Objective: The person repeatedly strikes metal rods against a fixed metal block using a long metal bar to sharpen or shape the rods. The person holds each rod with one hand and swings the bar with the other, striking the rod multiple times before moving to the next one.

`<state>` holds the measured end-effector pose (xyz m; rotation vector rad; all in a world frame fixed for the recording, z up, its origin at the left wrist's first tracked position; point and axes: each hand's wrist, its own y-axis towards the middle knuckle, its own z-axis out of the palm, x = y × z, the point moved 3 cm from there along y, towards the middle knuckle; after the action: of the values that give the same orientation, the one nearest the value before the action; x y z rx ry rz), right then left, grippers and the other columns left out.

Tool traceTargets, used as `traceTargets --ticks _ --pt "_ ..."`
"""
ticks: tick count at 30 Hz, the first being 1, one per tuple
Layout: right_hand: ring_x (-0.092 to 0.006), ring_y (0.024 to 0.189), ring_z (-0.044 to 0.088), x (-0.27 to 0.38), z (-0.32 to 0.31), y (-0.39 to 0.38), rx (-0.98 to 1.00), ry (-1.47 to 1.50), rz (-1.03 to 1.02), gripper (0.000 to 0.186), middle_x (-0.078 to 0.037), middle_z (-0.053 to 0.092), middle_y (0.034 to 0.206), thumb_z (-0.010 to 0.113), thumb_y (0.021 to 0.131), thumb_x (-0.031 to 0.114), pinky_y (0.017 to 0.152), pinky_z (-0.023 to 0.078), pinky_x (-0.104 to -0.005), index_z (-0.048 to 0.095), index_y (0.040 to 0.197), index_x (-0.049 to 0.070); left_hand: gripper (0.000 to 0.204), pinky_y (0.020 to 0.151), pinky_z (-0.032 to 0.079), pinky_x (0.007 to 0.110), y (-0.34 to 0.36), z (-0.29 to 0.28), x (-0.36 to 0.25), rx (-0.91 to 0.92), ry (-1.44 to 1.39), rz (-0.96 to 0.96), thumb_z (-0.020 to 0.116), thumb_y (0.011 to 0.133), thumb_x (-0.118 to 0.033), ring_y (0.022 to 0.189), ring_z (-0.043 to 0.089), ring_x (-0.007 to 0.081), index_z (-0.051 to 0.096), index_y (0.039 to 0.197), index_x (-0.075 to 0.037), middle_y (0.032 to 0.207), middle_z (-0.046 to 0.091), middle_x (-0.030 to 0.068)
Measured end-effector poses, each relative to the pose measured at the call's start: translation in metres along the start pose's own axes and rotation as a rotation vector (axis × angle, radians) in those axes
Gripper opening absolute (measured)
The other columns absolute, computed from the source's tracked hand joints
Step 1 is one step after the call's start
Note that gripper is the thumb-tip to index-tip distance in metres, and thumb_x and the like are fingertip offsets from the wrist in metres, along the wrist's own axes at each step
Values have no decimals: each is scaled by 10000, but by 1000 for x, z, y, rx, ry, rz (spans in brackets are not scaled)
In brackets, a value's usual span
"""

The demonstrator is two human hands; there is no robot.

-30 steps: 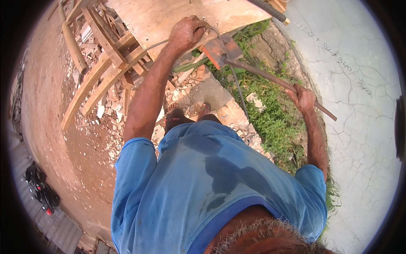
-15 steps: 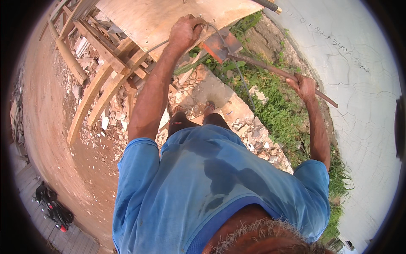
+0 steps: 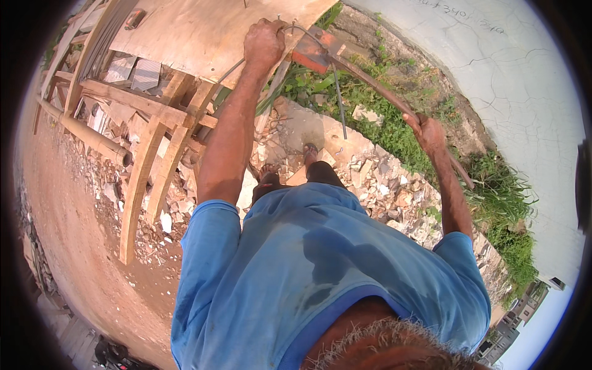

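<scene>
On the edge of a plywood board (image 3: 179, 43), my left hand (image 3: 264, 44) is closed around a thin steel rod (image 3: 232, 70). Past the hand, the rod curves beside an upright nail and runs back toward me, its free end hanging over the concrete. My right hand (image 3: 430, 134) grips a long rusty metal bar (image 3: 376, 87) near its lower end. The bar's upper end meets the rod beside an orange-painted metal piece (image 3: 312, 55) at the board's corner. How bar and rod engage there is too small to make out.
A timber frame (image 3: 145, 179) and a bamboo pole (image 3: 92, 137) stand left of the board. Broken rubble (image 3: 385, 185) lies around my feet on a concrete slab (image 3: 302, 123). Green plants (image 3: 394, 145) grow along a pale cracked wall (image 3: 524, 80) at right.
The bar's lower end has swung toward me in my right hand. The rod's free end has turned left and points more straight at me. My left hand keeps its hold; the view has shifted.
</scene>
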<state>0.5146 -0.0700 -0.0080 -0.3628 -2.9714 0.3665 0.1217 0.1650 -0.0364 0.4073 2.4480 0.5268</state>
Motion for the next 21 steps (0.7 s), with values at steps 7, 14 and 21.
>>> traceTargets --ticks 7,14,21 --pt "-268 535 616 51 24 -65 -56 176 212 844 -106 588 568 391 871 812 529 500 -470 696 876 25 275 853 518 476 7 3 1 32 -17 69 557 871 -192 979 617 378 742 1057 -106 1036 653 201" --pt "-262 542 632 108 28 -105 -199 54 402 821 -102 591 549 398 878 798 531 514 -447 710 854 39 281 872 510 487 13 10 6 92 -16 80 563 862 -218 1009 607 389 740 1027 -76 1040 637 206" --pt "-239 557 634 160 37 -134 -233 127 527 810 -92 607 579 406 878 796 529 513 -421 724 897 51 288 876 505 481 15 10 11 135 -162 185 584 825 -201 1000 599 411 739 1023 -61 1026 623 244"
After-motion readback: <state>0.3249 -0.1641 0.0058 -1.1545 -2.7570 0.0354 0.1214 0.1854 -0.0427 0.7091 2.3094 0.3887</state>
